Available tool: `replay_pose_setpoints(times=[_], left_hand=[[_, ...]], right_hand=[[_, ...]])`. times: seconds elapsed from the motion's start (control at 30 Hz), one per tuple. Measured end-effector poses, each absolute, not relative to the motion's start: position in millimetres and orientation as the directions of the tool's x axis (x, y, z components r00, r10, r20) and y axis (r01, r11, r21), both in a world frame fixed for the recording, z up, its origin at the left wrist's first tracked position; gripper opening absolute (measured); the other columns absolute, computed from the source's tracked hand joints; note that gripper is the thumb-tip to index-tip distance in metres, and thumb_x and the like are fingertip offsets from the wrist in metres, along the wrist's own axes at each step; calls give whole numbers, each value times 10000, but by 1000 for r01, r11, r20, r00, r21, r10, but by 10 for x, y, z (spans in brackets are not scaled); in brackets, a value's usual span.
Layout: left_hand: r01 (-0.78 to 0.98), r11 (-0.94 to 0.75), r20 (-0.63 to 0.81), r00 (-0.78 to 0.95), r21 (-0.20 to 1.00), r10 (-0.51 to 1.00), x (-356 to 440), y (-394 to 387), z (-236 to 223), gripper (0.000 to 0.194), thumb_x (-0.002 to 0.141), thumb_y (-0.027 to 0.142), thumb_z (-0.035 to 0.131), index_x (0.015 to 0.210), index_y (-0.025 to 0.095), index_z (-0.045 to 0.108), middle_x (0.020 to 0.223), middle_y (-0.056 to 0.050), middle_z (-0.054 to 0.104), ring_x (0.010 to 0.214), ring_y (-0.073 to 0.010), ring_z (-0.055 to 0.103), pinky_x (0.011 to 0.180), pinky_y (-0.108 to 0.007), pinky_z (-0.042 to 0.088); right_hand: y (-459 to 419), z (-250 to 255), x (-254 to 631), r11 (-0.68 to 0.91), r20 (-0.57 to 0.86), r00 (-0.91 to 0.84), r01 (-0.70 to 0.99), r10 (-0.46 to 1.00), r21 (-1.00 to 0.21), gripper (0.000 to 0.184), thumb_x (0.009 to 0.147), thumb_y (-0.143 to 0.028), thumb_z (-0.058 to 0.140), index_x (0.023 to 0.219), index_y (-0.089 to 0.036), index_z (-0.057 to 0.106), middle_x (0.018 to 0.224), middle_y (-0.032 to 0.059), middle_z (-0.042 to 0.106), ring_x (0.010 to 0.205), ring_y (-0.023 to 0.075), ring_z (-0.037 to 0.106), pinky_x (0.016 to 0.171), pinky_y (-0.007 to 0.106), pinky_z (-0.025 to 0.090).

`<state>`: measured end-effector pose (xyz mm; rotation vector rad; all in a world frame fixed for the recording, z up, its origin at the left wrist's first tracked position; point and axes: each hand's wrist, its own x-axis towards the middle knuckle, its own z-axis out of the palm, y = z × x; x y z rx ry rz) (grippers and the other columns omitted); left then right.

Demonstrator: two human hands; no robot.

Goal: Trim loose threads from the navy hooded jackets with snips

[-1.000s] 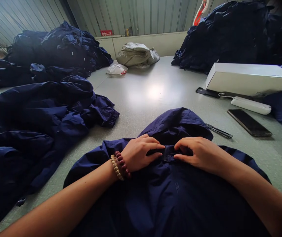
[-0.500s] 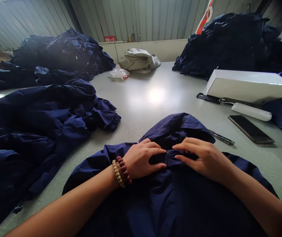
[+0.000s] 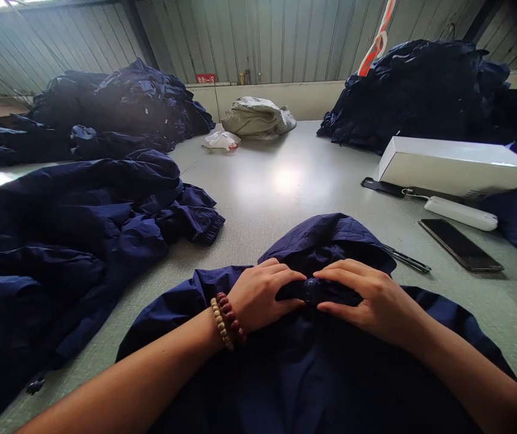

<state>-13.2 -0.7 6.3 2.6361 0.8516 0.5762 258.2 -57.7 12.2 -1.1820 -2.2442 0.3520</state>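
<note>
A navy hooded jacket [image 3: 303, 374] is spread in front of me, its hood [image 3: 326, 232] pointing away. My left hand [image 3: 260, 295], with two bead bracelets [image 3: 226, 316] at the wrist, grips the collar strip below the hood between thumb and fingers. From the other side my right hand [image 3: 371, 295] holds the same strip, fingers along its upper edge and thumb at its lower edge. A short piece of the collar [image 3: 310, 289] shows between the fingertips of both hands. Just right of the hood lies a slim dark metal tool [image 3: 409, 260], partly under it.
Another navy garment [image 3: 81, 229] covers the left of the table [image 3: 258, 199]. Navy garment heaps stand at back left [image 3: 122, 102] and back right [image 3: 416, 96]. To the right are a phone [image 3: 461, 244], a white power bank [image 3: 461, 213] and a white box [image 3: 457, 163]. A pale bundle [image 3: 258, 117] lies behind.
My right fingertips have shifted slightly left along the collar, closer to my left hand, and its thumb sits lower. The whole view has tilted up a little.
</note>
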Motion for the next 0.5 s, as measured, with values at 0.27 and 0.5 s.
replay_pose_setpoints(times=[0.27,0.5], left_hand=[[442,-774,328,725,453,606,-122,-22,77,243,954,349,826,1158,231,768,1080,-24,819,968,-211,714,859,-341,548],[412,-749,356,692,519,627,-84,-45,93,136,949,319,828,1018,228,755,984,-10,814,891,-185,722,830,-320,542]], right_hand=[[-600,134,2541,537,305,-443,692,843,-482,274,1029,-383,732,1279,-271,733,1272,65,762,1131,247,746,976,400,618],[-592,150,2513,494,289,-406,632,867,-597,127,1041,-281,695,1139,-282,775,1121,32,793,997,215,759,886,354,601]])
